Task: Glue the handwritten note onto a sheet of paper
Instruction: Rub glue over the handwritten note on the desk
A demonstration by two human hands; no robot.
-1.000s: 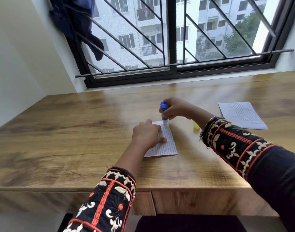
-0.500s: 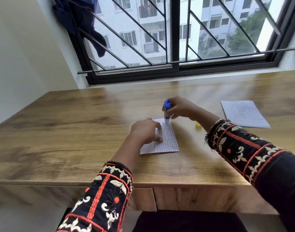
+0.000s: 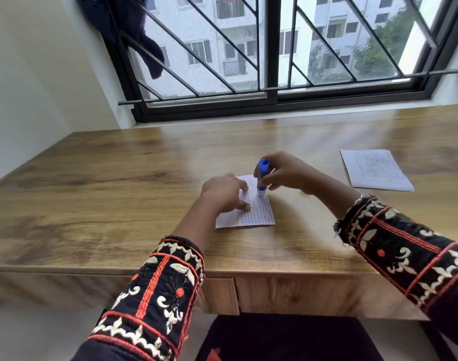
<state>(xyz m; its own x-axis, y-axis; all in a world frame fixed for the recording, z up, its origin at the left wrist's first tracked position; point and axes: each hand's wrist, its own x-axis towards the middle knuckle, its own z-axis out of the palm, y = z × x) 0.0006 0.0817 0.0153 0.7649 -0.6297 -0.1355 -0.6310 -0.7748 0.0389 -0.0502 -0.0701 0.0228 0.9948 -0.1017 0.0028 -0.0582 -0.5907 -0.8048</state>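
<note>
A small white handwritten note lies flat on the wooden desk in front of me. My left hand presses down on its left part, fingers spread over the paper. My right hand grips a blue glue stick held upright, its tip touching the note near the upper right edge. A larger white sheet of paper with writing rests on the desk to the right, apart from both hands.
A barred window runs along the desk's far edge, with a dark cloth hanging at its left. White walls close the left side. A dark seat sits below the desk's front edge.
The glue stick has slid down the note's right side, towards me. My left hand stays on the note. The view has shifted slightly; the yellow object behind my right wrist is now hidden.
</note>
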